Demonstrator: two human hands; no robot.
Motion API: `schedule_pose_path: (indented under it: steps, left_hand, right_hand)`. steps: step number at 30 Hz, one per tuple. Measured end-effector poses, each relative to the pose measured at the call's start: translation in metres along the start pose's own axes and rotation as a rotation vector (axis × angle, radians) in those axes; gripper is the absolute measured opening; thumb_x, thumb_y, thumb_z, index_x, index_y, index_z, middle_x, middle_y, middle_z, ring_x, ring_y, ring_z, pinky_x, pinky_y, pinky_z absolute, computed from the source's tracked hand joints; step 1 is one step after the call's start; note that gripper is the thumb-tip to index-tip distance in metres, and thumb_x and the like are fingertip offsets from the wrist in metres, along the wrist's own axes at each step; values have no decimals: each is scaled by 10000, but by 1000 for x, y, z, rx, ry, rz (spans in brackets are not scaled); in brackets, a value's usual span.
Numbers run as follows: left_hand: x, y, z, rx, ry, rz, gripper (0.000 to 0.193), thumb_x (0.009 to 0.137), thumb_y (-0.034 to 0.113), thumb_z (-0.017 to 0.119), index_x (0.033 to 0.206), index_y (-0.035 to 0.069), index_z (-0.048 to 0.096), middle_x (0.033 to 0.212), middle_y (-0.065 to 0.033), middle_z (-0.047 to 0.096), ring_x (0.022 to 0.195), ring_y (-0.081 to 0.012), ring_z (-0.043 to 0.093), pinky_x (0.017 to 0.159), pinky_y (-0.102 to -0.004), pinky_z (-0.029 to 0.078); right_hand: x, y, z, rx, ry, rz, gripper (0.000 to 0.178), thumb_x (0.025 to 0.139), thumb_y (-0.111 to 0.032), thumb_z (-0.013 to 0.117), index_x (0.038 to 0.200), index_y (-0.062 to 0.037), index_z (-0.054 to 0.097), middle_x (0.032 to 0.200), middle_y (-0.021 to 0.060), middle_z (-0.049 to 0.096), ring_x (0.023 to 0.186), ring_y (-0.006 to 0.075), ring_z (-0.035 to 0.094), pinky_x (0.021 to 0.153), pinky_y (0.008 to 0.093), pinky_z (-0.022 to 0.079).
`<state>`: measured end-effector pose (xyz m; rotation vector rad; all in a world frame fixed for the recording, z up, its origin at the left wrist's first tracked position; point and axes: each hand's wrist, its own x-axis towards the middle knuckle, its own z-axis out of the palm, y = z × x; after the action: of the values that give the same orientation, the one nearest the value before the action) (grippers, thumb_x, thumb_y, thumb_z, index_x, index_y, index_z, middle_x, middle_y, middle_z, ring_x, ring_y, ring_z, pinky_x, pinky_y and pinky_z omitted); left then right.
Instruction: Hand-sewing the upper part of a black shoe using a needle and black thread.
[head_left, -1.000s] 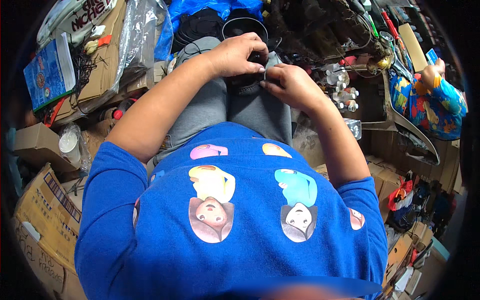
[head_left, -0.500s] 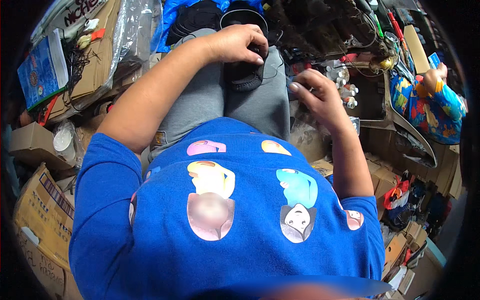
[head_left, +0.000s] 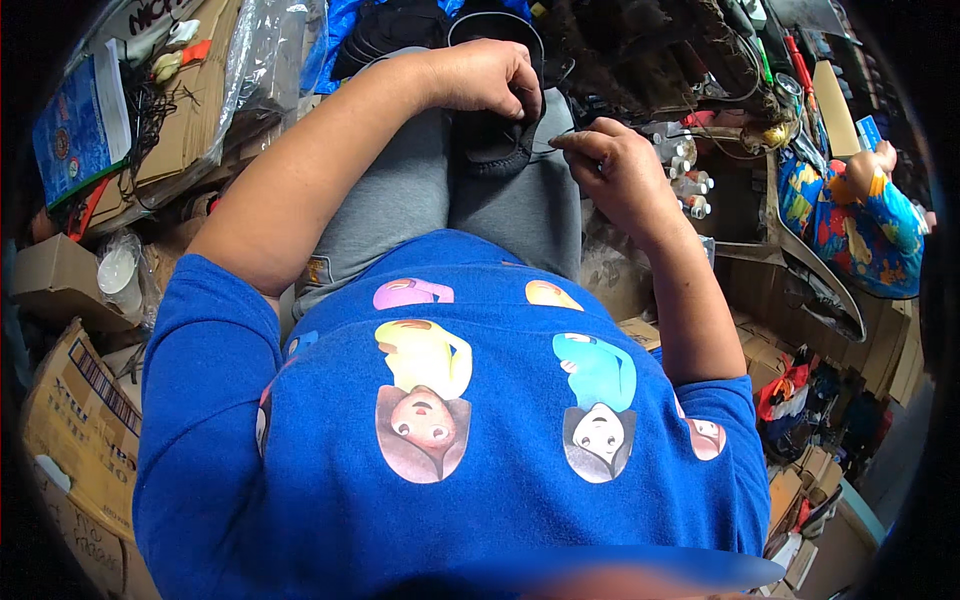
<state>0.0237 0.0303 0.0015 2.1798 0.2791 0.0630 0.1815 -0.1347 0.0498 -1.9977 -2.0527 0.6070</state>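
Observation:
A black shoe (head_left: 497,160) with a stitched, braided-looking edge lies across my lap, on grey trousers. My left hand (head_left: 487,78) is closed on its upper part from above, the fingers curled into the dark material. Just right of the shoe, my right hand (head_left: 622,180) is held in a pinch, thumb and forefinger together. A thin dark thread (head_left: 545,151) runs between the shoe's edge and those fingertips. Whether a needle is in the pinch is too small to make out.
Beyond my knees sits a black bag-like bundle (head_left: 388,38). Several small clear bottles (head_left: 694,184) stand to the right, near another person's colourful sleeve (head_left: 895,225). Cardboard boxes (head_left: 75,400) and a blue book (head_left: 80,135) are on the left.
My right hand has moved left and slightly up, close to the shoe, and its fingers now point toward it. My left hand has shifted slightly and stays on the shoe.

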Motion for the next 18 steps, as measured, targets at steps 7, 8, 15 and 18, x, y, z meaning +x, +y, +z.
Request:
schedule_pose_path:
  steps: [7, 8, 15, 18]
  left_hand:
    - [10, -8, 7, -10, 17, 110, 195, 731, 104, 697, 922, 122, 730, 944, -49, 499, 944, -206, 531, 848, -296, 432]
    - [11, -9, 7, -11, 18, 108, 195, 731, 104, 697, 922, 122, 730, 944, -49, 499, 944, -206, 531, 848, -296, 432]
    - [5, -9, 5, 41, 9, 87, 253, 699, 78, 736, 947, 128, 723, 1012, -48, 490, 958, -214, 530, 882, -301, 433]
    - [5, -9, 6, 87, 22, 91, 292, 669, 79, 758, 954, 135, 721, 1018, -44, 488, 960, -214, 529, 877, -300, 438]
  right_hand:
    - [6, 9, -6, 184, -82, 118, 281, 738, -33, 645, 1001, -114, 706, 818, 99, 570, 745, 222, 610, 678, 331, 489]
    - [8, 10, -5, 185, -84, 117, 281, 738, -33, 645, 1001, -114, 706, 818, 99, 570, 745, 222, 610, 678, 331, 489]
    - [17, 38, 4, 314, -155, 56, 295, 750, -40, 663, 1026, -136, 709, 829, 62, 569, 834, 177, 591, 743, 298, 468]
    - [18, 51, 13, 460, -218, 58, 268, 807, -35, 648, 1060, -108, 699, 864, -1, 551, 869, 87, 521, 762, 235, 432]
